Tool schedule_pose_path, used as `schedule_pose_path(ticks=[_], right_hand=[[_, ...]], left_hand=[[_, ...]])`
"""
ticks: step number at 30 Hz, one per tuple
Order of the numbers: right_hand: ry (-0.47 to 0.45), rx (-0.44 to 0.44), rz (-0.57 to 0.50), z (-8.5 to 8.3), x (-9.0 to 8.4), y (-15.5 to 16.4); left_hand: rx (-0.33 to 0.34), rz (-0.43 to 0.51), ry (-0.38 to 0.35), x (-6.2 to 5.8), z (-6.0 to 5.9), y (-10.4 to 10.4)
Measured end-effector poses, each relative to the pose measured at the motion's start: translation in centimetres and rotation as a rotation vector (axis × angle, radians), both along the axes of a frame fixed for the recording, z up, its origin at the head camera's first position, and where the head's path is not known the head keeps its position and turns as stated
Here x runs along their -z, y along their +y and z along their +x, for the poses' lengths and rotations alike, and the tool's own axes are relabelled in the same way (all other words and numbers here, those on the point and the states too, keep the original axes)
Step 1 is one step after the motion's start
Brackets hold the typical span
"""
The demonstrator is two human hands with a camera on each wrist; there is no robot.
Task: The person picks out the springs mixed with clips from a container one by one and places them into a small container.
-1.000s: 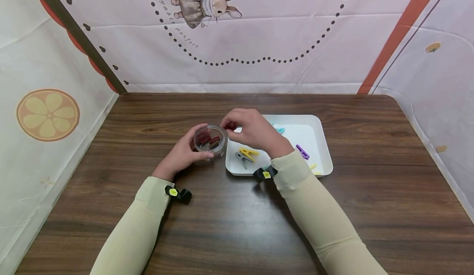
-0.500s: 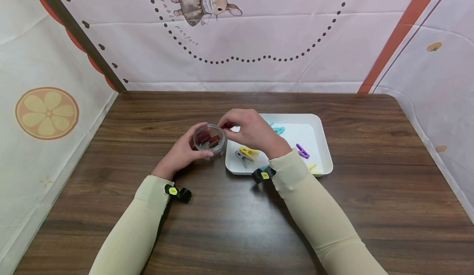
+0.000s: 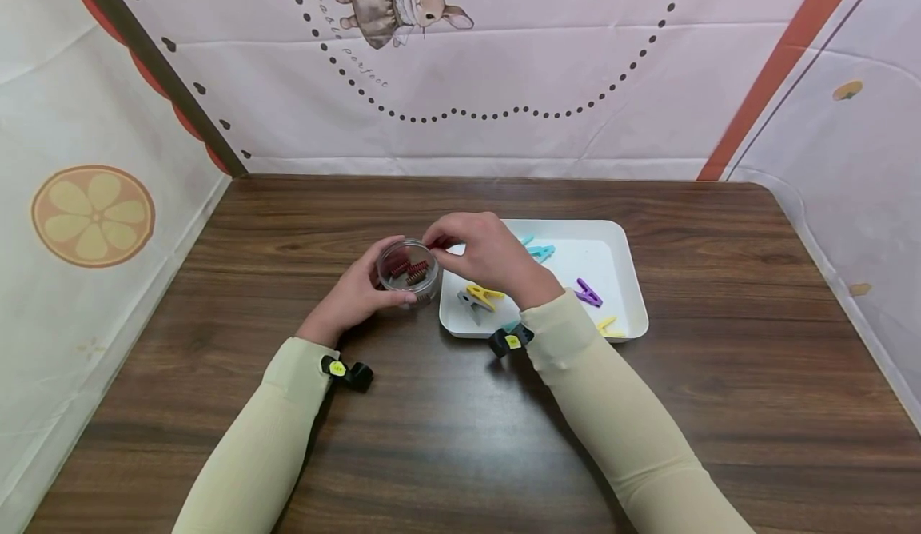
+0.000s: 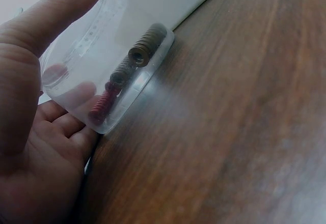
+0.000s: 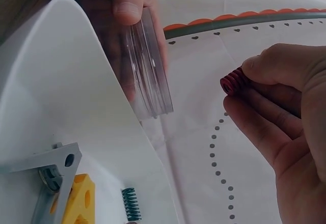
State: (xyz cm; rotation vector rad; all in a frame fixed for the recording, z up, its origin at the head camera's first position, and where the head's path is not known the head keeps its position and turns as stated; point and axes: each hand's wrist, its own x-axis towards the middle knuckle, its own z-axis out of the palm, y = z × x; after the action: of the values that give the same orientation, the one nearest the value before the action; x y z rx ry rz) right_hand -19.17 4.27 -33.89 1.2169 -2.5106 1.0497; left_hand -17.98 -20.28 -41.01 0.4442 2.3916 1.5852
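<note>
A small round clear plastic jar, tilted on the dark wood-grain table, is gripped by the left hand, thumb and fingers curled round its smooth wall, seemingly to steady its mouth. Red and brown ribbed coil springs lie inside. At the jar's 2 o'clock, a red coil spring is pinched by the right hand. At 3 o'clock sits a white plastic tray with coloured pegs.
</note>
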Motion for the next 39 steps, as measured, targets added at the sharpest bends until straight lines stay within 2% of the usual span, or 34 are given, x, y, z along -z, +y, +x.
schedule_pose_path(ticks=[3,7,20,39], right_hand=[[-0.01,0.002,0.0,0.1,0.1,-0.1],[-0.02,0.003,0.006,0.1,0.1,-0.3],[-0.04,-0.011,0.029,0.3,0.5,-0.8],[0.006,-0.067,0.051,0.3,1.3,-1.5]], left_hand=[[-0.003,0.003,0.009,0.8,-0.4,-0.2],[-0.004,-0.005,0.028,1.1,-0.5,-0.4],[-0.003,-0.008,0.044,1.1,-0.5,-0.4],[0.006,-0.001,0.04,1.2,-0.4,-0.4]])
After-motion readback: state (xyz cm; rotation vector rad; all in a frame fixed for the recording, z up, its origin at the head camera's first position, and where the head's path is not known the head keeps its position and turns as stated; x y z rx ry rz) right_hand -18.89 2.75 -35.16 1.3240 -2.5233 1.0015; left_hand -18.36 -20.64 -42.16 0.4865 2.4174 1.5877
